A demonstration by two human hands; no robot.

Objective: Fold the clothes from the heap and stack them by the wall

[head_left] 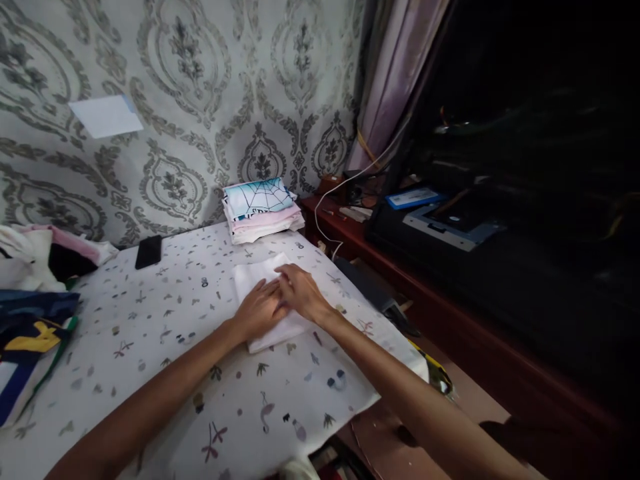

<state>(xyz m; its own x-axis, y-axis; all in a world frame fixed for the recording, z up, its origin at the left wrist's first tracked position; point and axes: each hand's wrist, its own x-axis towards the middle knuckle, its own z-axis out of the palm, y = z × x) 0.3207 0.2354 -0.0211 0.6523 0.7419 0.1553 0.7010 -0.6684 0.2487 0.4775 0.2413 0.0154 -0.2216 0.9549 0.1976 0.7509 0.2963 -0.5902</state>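
A white folded cloth (273, 341) lies flat on the patterned sheet, its exact kind not clear. Both hands rest on top of it, close together. My left hand (260, 308) lies flat with its fingers stretched out toward the right. Palm down, my right hand (302, 291) touches the left one near the fingertips, its fingers extended over the cloth. Behind them stands a stack of folded clothes (265, 223), with a light blue spiderweb-print piece (260, 197) on top.
A black phone (149, 252) lies near the wall. Loose clothes (30, 257) are heaped at the left, with a dark blue garment (35, 333) in front. On the right, a dark red wooden cabinet (420, 277) borders the sheet-covered surface (185, 380). A white cable (323, 207) hangs there.
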